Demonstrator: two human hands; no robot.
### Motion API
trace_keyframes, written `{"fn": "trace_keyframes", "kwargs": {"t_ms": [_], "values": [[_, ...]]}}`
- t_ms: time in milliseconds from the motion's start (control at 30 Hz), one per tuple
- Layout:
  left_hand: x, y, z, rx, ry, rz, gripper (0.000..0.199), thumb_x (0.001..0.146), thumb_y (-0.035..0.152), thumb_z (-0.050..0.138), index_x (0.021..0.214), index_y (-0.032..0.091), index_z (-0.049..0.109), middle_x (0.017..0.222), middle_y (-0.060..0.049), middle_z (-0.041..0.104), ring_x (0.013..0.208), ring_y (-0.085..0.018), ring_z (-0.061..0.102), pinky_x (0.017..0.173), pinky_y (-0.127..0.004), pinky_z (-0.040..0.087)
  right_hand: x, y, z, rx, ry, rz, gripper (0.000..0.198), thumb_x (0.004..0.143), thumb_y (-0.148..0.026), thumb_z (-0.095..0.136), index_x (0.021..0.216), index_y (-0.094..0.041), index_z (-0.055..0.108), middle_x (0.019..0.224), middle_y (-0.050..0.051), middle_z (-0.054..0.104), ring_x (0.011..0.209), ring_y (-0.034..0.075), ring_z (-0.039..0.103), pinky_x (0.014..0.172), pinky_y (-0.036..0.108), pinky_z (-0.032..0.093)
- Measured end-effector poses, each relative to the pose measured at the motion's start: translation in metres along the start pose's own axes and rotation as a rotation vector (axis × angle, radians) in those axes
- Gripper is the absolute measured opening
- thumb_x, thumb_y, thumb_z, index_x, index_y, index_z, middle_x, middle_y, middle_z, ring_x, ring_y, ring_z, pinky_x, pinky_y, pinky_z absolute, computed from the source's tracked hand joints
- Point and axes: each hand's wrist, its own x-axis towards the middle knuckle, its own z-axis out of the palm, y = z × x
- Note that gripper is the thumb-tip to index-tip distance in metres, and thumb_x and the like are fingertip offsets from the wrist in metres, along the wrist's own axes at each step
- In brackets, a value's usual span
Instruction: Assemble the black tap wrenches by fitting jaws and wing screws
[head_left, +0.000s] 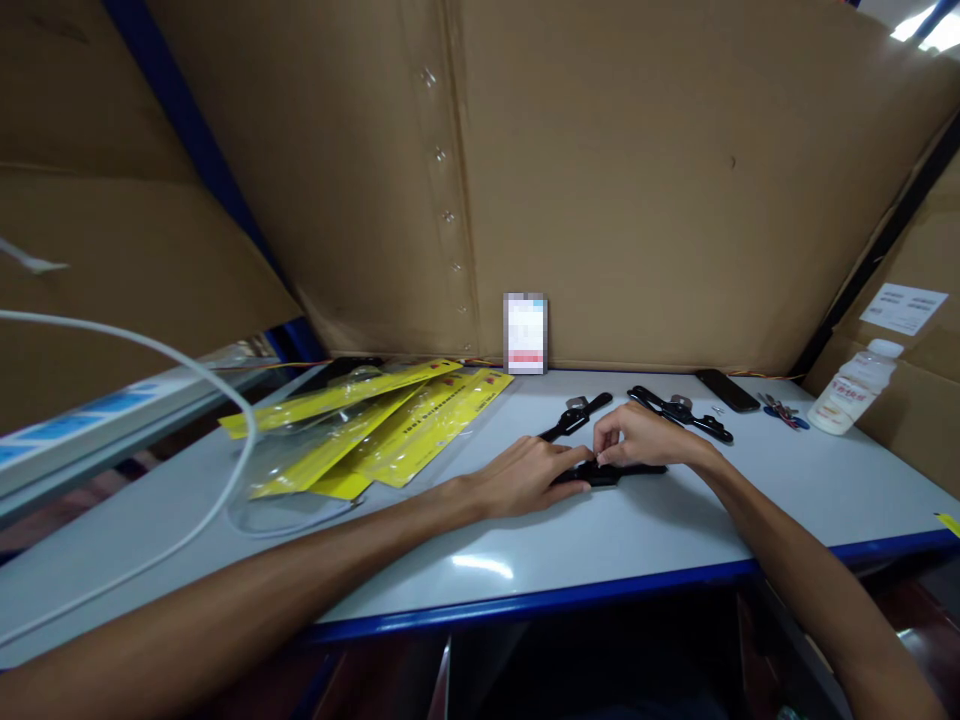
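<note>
The left hand [529, 477] lies palm down at the centre of the frame, fingers slightly bent, its thumb and index finger closed about the left end of a long black bar-shaped tool [643, 470]. The right hand [637, 436] bends over the tool's middle from the right, fingertips drawn close together; whether they pinch anything small cannot be told. The tool lies between and beneath the hands on a pale grey tabletop [600, 560] with a blue edge, its right end showing past the right fingers.

Just beyond the hands lie a black two-handled tool with a small metal plate [576, 414] and, behind the right wrist, a similar black wavy tool [676, 412].

Left of centre, yellow card and clear plastic packages [442, 432] overlap in a fan; their contents cannot be made out. At the right, a whitish plastic bottle with a white cap [851, 390] leans in the view; its fill level is unclear. Near it are a bunch of keys [784, 411] and a black phone [727, 390].
</note>
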Motion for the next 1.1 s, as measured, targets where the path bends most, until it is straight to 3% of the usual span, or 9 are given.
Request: {"fn": "trace_keyframes", "kwargs": {"t_ms": [333,433,633,733,900,1100], "values": [[-0.001,-0.003,0.003,-0.027,0.048,0.034,0.032,0.102,0.044,0.047,0.122,0.022,0.059,0.096,-0.005,0.074,0.079,-0.021,0.071,0.07,-0.029,0.049,0.003,0.002,0.004,0.044,0.005,0.059,0.005,0.077,-0.011,0.065,0.073,-0.015,0.066,0.061,-0.003,0.063,0.052,0.011,0.06,0.054,0.022,0.044],[-0.001,-0.003,0.005,-0.046,0.053,0.004,0.033,0.101,0.046,0.048,0.12,0.021,0.058,0.09,-0.005,0.073,0.076,-0.021,0.07,0.069,-0.029,0.049,0.0,-0.003,0.005,-0.053,0.007,0.043,0.008,0.077,-0.008,0.064,0.073,-0.015,0.066,0.058,-0.004,0.06,0.053,0.01,0.057,0.056,0.021,0.04],[0.0,-0.002,0.003,-0.1,0.002,-0.096,0.032,0.098,0.047,0.052,0.115,0.02,0.052,0.077,-0.002,0.07,0.075,-0.025,0.07,0.065,-0.03,0.047,-0.008,-0.018,0.013,-0.445,0.111,-0.074,0.019,0.076,0.0,0.054,0.076,-0.015,0.067,0.07,0.002,0.064,0.065,0.012,0.052,0.06,0.023,0.031],[0.001,-0.001,0.002,-0.101,-0.008,-0.089,0.03,0.098,0.046,0.052,0.115,0.021,0.05,0.079,-0.002,0.071,0.076,-0.026,0.071,0.066,-0.03,0.047,-0.008,-0.019,0.018,-0.458,0.109,-0.122,0.02,0.078,-0.001,0.052,0.079,-0.015,0.066,0.075,0.004,0.066,0.069,0.013,0.054,0.062,0.024,0.032],[0.003,0.005,0.001,-0.073,-0.009,-0.162,0.042,0.095,0.054,0.056,0.118,0.02,0.049,0.084,-0.004,0.073,0.079,-0.027,0.071,0.064,-0.029,0.046,-0.004,-0.015,0.017,-0.473,0.103,-0.081,0.019,0.078,-0.001,0.052,0.077,-0.015,0.065,0.076,0.004,0.066,0.069,0.014,0.054,0.062,0.024,0.031],[0.006,0.01,0.0,-0.047,-0.044,-0.204,0.041,0.093,0.053,0.059,0.118,0.022,0.058,0.087,-0.004,0.074,0.083,-0.027,0.071,0.066,-0.03,0.046,-0.005,-0.015,0.015,-0.476,0.086,-0.082,0.018,0.078,-0.001,0.053,0.074,-0.015,0.064,0.073,0.003,0.064,0.066,0.013,0.052,0.061,0.024,0.03]]}}
